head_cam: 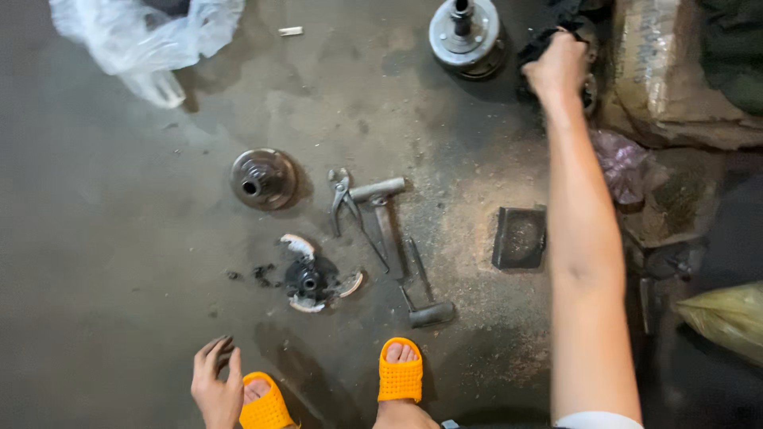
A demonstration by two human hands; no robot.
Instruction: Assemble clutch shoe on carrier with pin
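My right hand (558, 67) reaches far out to the upper right, its fingers closed on a black rag (540, 41) next to a round metal drum with a centre shaft (465, 36). My left hand (216, 381) hangs low near my left foot, fingers loosely apart and holding nothing. On the concrete floor in front of me lie a dark round disc part (263, 179), a clutch piece with three pale shoes (314, 278), pliers (346, 205) and two hammers (383, 208) (423, 294).
A crumpled clear plastic bag (143, 36) lies at the top left. A small dark square tray (520, 237) sits beside my right arm. A cardboard box (675, 71), a purple bag (621, 163) and a yellow sack (727, 316) crowd the right side. My feet wear orange sandals (400, 372).
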